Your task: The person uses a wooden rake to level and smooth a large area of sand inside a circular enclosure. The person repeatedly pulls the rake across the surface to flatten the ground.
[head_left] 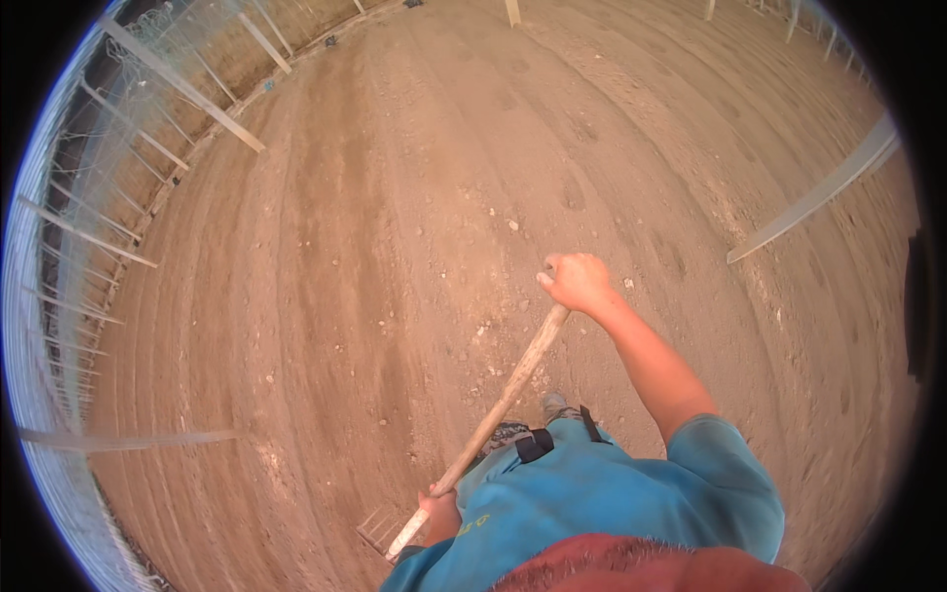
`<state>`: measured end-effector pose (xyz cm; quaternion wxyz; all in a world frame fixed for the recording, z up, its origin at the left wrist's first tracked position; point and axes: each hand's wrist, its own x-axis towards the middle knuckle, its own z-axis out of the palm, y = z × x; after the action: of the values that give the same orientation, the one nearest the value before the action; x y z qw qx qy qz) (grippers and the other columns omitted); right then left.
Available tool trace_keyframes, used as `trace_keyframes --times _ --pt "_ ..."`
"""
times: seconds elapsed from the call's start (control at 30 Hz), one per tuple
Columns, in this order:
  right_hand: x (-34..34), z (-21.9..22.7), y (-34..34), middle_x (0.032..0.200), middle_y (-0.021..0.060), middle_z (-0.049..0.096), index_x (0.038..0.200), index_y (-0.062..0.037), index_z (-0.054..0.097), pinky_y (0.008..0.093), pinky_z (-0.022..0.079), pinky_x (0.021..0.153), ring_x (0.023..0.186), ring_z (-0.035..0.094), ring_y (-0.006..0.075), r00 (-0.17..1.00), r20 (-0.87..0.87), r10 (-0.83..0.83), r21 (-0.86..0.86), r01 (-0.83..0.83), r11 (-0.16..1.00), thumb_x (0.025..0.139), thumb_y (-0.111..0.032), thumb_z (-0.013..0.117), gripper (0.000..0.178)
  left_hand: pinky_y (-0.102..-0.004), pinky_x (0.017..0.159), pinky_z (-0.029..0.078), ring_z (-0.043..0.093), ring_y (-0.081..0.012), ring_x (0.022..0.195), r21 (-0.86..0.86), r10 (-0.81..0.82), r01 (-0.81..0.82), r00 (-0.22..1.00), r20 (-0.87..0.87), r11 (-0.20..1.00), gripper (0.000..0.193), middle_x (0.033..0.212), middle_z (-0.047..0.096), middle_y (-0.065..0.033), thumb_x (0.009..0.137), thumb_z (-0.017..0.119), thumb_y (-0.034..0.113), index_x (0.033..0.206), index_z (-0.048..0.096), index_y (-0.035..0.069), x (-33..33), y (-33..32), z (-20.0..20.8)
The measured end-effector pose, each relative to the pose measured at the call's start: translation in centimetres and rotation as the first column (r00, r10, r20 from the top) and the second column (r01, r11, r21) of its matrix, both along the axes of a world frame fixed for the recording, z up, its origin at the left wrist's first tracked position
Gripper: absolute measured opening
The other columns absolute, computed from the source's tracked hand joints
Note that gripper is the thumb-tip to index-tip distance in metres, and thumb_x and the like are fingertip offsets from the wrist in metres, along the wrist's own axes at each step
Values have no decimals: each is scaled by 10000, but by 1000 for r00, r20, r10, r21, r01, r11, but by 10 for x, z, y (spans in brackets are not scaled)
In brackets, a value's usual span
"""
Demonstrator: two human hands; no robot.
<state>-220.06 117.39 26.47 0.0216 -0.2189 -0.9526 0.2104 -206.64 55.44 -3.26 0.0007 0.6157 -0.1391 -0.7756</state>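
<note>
A long pale wooden handle slants across in front of my body, from upper right to lower left. It belongs to a rake (511, 390). My right hand (579, 281) is closed round the handle's upper end, with that arm stretched forward. Lower down, near my left side, my left hand (442, 506) grips the same handle. Thin tines (373, 527) show beside the handle's lower end, over or on the soil; I cannot tell whether they touch it. How they join the handle is unclear.
Brown bare soil (434, 197) with low ridges, small stones and footprints lies all around. A pale post (819, 192) stands at the right, another (187, 89) at the upper left, and a thin one (138, 438) at the left. Several more line the left edge by translucent sheeting.
</note>
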Motion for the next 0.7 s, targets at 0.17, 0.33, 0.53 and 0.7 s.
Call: trace_keyframes --times 0.17,0.33,0.53,0.7 --pt "-177 16 54 960 164 810 1010 -109 810 548 623 820 944 794 392 994 -56 91 -22 -92 996 990 -452 689 364 -658 1142 448 616 -350 1211 67 -55 58 998 -34 996 559 1204 662 -95 1057 554 651 1176 643 112 -132 67 5" --pt "-359 -10 96 949 173 807 971 -72 804 546 627 815 933 795 393 986 -16 169 20 -168 986 992 -460 688 405 -630 1157 443 564 -324 1355 -23 -172 170 980 -98 985 650 1354 629 -116 1043 544 654 1313 645 72 -284 122 -38" --pt "-590 -19 160 925 152 804 1083 -126 803 542 613 824 933 787 389 992 13 123 51 -123 991 986 -471 711 370 -544 1095 516 610 -295 1250 -48 -86 89 995 52 995 677 1270 649 -90 1023 525 689 1311 655 91 -531 212 -60" --pt "-744 11 234 945 139 812 1088 -148 811 535 619 828 947 791 378 999 -28 -33 34 34 999 982 -459 706 345 -537 1077 564 639 -299 1203 -11 -71 72 995 65 997 594 1229 651 -62 1045 571 660 1243 641 105 -742 267 -34"
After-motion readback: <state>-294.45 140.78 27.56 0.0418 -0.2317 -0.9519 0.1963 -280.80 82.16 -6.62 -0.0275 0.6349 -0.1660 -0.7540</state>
